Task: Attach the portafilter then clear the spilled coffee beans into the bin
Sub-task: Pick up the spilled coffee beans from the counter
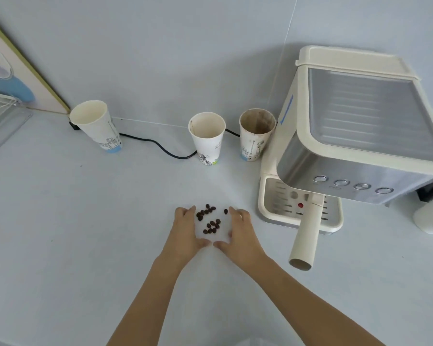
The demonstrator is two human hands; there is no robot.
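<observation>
Between the two hands on the counter (60, 221): a loose scatter of coffee beans (209, 220). Left hand (188, 229) and right hand (239, 232) both lie flat, palms facing inward, fingers extended forward, thumbs nearly meeting at the near side. Neither hand pinches or holds anything; they form an open-topped corral around the beans. Reason, as a judgement: walling the beans in so they can be herded into one pile before scooping, rather than chasing them singly.

One bean sits right by the right hand's fingertips (231, 209), the rest cluster in two small groups nearer the left hand. Beans are round-ish and hard, likely to roll or skitter on the smooth surface, so a slow inward sweep looks sensible.

Portafilter (306, 236): cream handle juts out from under the espresso machine (348, 136), pointing toward the person, over the drip tray (335, 227). Head end is hidden below the machine body, so lock-in cannot be confirmed, but it looks mounted. First step is probably done; bean clearing is the step in hand.

Further back: three paper cups (206, 138) along the wall, the rightmost stained brown inside, with a black power cable (160, 147) running behind them. A white cup (431, 216) sits at the right edge.

No bin in view.
</observation>
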